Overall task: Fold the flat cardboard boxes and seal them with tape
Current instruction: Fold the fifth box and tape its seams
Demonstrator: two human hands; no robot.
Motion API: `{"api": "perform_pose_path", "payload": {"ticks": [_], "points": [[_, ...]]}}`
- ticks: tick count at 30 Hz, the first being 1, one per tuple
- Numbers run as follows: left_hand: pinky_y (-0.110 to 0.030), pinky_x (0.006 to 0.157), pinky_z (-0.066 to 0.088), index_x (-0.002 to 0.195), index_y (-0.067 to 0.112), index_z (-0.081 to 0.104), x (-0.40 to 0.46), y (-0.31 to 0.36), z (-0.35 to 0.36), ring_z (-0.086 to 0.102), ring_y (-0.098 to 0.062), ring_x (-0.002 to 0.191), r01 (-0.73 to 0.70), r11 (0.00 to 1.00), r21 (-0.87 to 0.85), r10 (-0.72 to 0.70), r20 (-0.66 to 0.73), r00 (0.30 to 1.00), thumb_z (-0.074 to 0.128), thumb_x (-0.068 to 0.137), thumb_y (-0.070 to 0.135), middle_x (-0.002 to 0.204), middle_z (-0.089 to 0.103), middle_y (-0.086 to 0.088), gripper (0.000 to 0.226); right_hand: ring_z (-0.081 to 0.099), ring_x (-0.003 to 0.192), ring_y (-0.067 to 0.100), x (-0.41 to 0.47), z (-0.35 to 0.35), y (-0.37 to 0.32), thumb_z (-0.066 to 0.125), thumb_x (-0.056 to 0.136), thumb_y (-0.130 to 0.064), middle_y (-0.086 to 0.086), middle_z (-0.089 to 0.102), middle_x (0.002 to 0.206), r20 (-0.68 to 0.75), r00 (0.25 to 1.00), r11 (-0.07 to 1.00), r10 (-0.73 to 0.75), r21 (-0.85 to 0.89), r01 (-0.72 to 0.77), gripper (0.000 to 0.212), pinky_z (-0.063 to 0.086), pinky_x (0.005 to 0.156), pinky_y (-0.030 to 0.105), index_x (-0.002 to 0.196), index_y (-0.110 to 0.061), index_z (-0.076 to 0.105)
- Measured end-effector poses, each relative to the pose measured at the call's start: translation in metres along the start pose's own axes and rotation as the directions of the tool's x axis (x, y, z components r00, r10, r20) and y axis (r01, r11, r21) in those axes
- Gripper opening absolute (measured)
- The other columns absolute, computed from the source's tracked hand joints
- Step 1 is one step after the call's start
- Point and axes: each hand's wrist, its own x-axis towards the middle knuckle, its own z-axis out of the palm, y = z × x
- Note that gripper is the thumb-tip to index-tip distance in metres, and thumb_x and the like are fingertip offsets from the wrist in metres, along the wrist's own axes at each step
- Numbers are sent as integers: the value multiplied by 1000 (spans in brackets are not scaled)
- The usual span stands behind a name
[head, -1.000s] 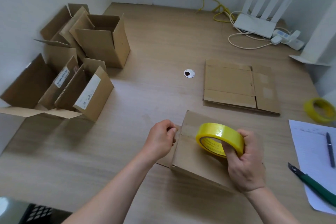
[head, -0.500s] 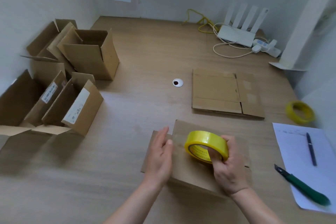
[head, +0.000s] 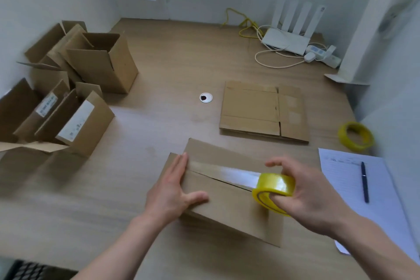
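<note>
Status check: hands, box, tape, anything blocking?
Left hand flat on brown cardboard box, pinning tape end. Right hand grips yellow tape roll, clear strip laid along flap seam. Seam path unobstructed.

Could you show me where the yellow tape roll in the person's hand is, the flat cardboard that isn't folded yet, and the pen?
yellow tape roll (head: 276, 185), head view, on its outer yellow band.
flat cardboard (head: 250, 109), head view, on its large middle panel.
pen (head: 364, 182), head view, on the middle of its dark barrel.
</note>
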Motion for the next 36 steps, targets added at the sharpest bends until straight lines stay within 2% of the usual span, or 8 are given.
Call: {"api": "perform_pose_path", "payload": {"ticks": [4, 12, 18, 21, 27, 31, 33, 36], "points": [[-29, 110, 35, 150, 52, 8, -1, 5, 0, 31, -3, 141, 48, 998, -32, -48, 9, 999, 58, 30, 96, 158, 20, 25, 137, 58, 82, -2, -25, -26, 43, 54, 67, -78, -25, 60, 75, 64, 995, 996, 81, -53, -77, 46, 42, 66, 15, 108, -58, 57], [-28, 102, 39, 137, 69, 8, -5, 11, -2, 46, -6, 131, 126, 989, -71, -125, 16, 992, 66, 28, 91, 146, 43, 24, 126, 60, 85, 6, -33, 5, 80, 58, 92, -45, -18, 70, 90, 150, 984, 994, 100, -54, -93, 12, 50, 79, 36, 95, -40, 69], [-25, 107, 35, 145, 59, 20, -5, 10, -1, 42, -4, 134, 132, 983, -124, -130, 29, 991, 71, 28, 88, 148, 42, 20, 131, 61, 91, 10, -35, 20, 93, 46, 81, -61, -19, 70, 97, 133, 986, 995, 96, -47, -91, 39, 48, 78, 32, 103, -40, 69], [-27, 111, 32, 147, 55, 20, -4, 11, -1, 38, -5, 137, 121, 984, -128, -117, 40, 992, 74, 36, 82, 152, 38, 17, 127, 61, 97, 10, -33, 29, 97, 51, 88, -59, -18, 70, 107, 181, 977, 992, 115, -70, -104, 33, 47, 80, 30, 113, -43, 66], [-54, 110, 27, 150, 45, -7, -8, 29, 4, 0, -27, 149, 131, 884, 449, -128, -37, 991, 7, 56, 101, 164, -4, 4, 110, 59, 98, 9, -25, 43, 85, 60, 92, -44, -15, 67, 114, 292, 939, 978, 183, 39, -203, 32, 46, 80, 27, 123, -36, 63], [-57, 110, 19, 154, 15, -3, 4, 74, 43, -9, -33, 149, 271, 858, 436, -207, -190, 960, 2, 60, 98, 164, -11, -7, 126, 55, 63, -6, -28, 52, 77, 64, 90, -21, -15, 61, 86, 329, 911, 903, 249, 260, -341, 23, 43, 56, 14, 113, -26, 60], [-59, 111, 14, 153, 20, -3, 20, 83, 49, -13, -35, 148, 166, 863, 478, -102, -156, 982, 5, 61, 98, 163, -12, -9, 121, 55, 47, 0, -37, 56, 74, 62, 89, -10, -8, 58, 76, 361, 870, 777, 335, 416, -472, 26, 46, 46, 20, 110, -23, 56], [-59, 114, 6, 152, 40, -7, 48, 87, 42, -19, -34, 148, -176, 806, 566, 175, 57, 983, 6, 62, 98, 163, -16, -5, 107, 60, 52, 2, -58, 69, 70, 69, 85, -7, -13, 63, 64, 399, 813, 605, 424, 543, -582, 42, 50, 53, 24, 122, -16, 52]]}}
